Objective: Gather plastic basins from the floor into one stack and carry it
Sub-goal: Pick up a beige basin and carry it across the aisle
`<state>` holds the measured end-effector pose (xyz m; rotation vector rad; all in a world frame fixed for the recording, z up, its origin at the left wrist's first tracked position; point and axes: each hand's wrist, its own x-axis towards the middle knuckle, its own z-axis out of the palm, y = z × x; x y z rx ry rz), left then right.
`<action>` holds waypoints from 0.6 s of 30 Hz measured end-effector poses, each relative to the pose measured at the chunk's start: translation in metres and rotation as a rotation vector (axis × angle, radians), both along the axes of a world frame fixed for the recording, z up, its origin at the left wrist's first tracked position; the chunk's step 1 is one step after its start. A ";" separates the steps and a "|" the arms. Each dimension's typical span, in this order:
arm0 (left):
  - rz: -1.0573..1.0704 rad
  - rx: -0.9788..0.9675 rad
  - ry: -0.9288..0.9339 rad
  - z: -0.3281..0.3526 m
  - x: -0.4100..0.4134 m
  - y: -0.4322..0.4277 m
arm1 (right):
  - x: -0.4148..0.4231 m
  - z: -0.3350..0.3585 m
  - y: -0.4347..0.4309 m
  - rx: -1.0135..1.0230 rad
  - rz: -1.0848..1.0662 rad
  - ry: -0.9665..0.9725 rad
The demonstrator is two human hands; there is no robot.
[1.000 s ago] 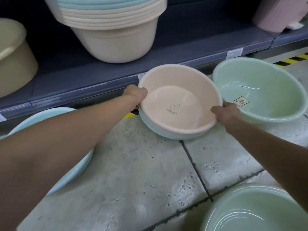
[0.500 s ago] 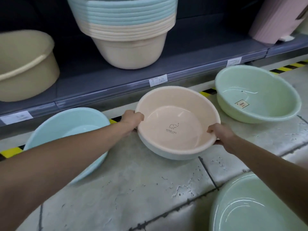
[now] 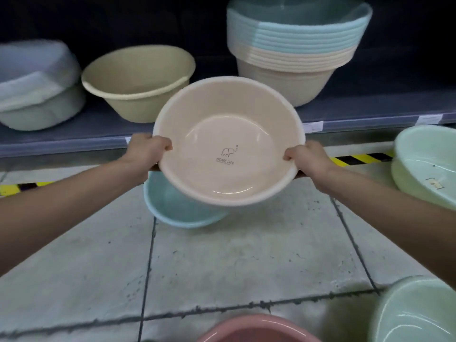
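A cream basin (image 3: 229, 141) with an elephant logo hangs in the air, tilted toward me. My left hand (image 3: 145, 151) grips its left rim and my right hand (image 3: 308, 156) grips its right rim. Directly below it a light blue basin (image 3: 177, 208) sits on the floor, half hidden by the cream one. A green basin (image 3: 427, 166) lies on the floor at the right edge. Another green basin (image 3: 414, 312) is at the bottom right. A pink basin (image 3: 256, 329) shows at the bottom edge.
A low grey shelf (image 3: 370, 112) runs along the back with a beige basin (image 3: 138, 82), a tall stack of blue and cream basins (image 3: 293, 50) and pale tubs (image 3: 37, 85) at the left. Yellow-black tape (image 3: 357, 159) marks the floor below the shelf.
Both hands have lifted the cream basin off the floor and carried it left, over the light blue basin. The view has shifted left, so the green basin now sits at the right edge.
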<state>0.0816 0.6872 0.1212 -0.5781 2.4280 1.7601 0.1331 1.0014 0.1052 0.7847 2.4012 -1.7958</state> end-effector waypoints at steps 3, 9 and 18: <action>0.103 0.008 -0.020 -0.008 0.006 -0.049 | -0.018 -0.008 -0.051 -0.008 0.074 -0.015; 0.150 -0.010 -0.086 -0.054 0.004 -0.098 | -0.038 -0.050 -0.107 0.009 0.098 -0.081; -0.003 -0.110 -0.157 -0.119 -0.018 -0.099 | -0.036 -0.112 -0.109 -0.003 -0.043 -0.122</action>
